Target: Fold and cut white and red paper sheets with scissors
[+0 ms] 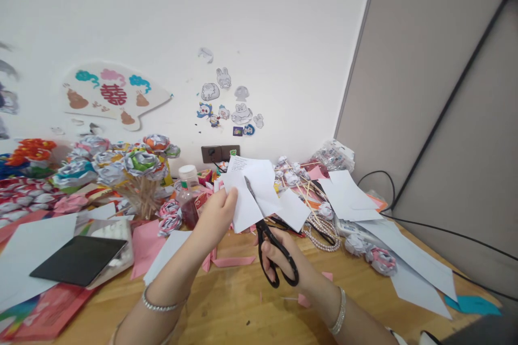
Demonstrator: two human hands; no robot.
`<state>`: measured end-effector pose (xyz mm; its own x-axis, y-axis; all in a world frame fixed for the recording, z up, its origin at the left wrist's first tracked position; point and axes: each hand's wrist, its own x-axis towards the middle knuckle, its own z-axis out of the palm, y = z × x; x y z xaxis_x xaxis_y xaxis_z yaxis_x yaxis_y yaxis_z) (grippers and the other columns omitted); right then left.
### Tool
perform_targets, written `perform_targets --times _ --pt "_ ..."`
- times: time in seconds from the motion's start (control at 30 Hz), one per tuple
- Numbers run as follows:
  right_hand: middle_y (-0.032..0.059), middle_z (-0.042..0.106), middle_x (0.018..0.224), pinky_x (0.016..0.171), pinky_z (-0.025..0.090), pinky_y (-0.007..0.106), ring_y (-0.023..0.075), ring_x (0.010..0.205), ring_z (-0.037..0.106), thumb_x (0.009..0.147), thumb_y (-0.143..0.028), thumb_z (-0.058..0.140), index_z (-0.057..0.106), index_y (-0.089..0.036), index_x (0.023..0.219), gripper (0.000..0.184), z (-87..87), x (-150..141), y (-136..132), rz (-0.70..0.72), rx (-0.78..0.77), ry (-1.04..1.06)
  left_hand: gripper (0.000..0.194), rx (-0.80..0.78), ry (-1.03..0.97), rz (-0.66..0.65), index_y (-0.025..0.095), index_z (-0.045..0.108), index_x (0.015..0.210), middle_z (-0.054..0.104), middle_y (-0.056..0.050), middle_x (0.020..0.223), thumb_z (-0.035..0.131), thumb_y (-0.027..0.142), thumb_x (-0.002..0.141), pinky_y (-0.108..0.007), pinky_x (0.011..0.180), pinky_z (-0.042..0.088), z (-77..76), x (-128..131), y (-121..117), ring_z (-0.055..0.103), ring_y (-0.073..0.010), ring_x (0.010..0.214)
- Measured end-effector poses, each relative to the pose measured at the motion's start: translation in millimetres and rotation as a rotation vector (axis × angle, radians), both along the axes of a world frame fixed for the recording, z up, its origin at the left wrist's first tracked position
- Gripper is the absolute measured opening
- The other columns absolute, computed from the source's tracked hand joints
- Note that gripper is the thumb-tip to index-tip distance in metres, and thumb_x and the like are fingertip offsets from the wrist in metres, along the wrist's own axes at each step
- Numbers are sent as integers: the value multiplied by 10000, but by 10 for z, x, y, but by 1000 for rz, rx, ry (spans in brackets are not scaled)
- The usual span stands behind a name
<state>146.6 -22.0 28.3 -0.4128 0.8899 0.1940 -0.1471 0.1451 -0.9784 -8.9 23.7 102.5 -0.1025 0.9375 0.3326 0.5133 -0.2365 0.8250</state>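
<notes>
A sheet of white paper (246, 209) is held up in front of me, pinched at its left edge by my left hand (220, 207). My right hand (283, 259) grips black-handled scissors (279, 245), fingers through the loops. Their blades point up and away, lying in a cut that splits the sheet from its lower edge. Printed lines show on the upper left of the paper. Behind the right part of the sheet lies another white piece (294, 210). Below the hands, pink paper strips (233, 262) rest on the wooden table (226, 307).
At left stand paper flowers on sticks (141, 164), a bottle of red liquid (188, 207) and a dark tablet (79, 260). Pearl strings (321, 232), wooden sticks and white sheets (350, 197) lie at right. A black cable (457, 234) runs along the right partition.
</notes>
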Motion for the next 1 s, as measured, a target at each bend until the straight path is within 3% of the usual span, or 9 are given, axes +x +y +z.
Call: perform_targets --times 0.1,0.4,0.77,1.0 --pt "-78 431 526 339 307 142 34 365 386 765 -491 543 460 -169 845 342 -49 -2 20 -19 -21 -6 291 28 88 9 192 443 555 476 13 539 351 396 742 -274 496 310 -27 8 14 437 -165 537" --pt "-89 443 476 270 259 129 24 289 344 720 -465 604 489 -161 816 338 -228 -49 108 -58 -49 -3 318 -30 46 -8 171 485 571 493 9 510 350 400 746 -274 485 319 -32 26 21 466 -172 528" --pt "-83 440 489 297 319 145 46 322 403 754 -532 526 441 -173 805 373 -96 13 102 -18 -22 -14 286 -104 -24 -47 181 465 506 494 16 475 404 359 721 -262 462 310 -37 43 33 457 -155 484" --pt "-86 430 471 277 285 133 37 301 380 757 -503 546 465 -162 794 352 -157 -13 128 -58 -32 -24 284 -179 -108 -100 183 459 508 505 15 420 379 318 744 -246 414 338 -40 113 -20 484 -148 419"
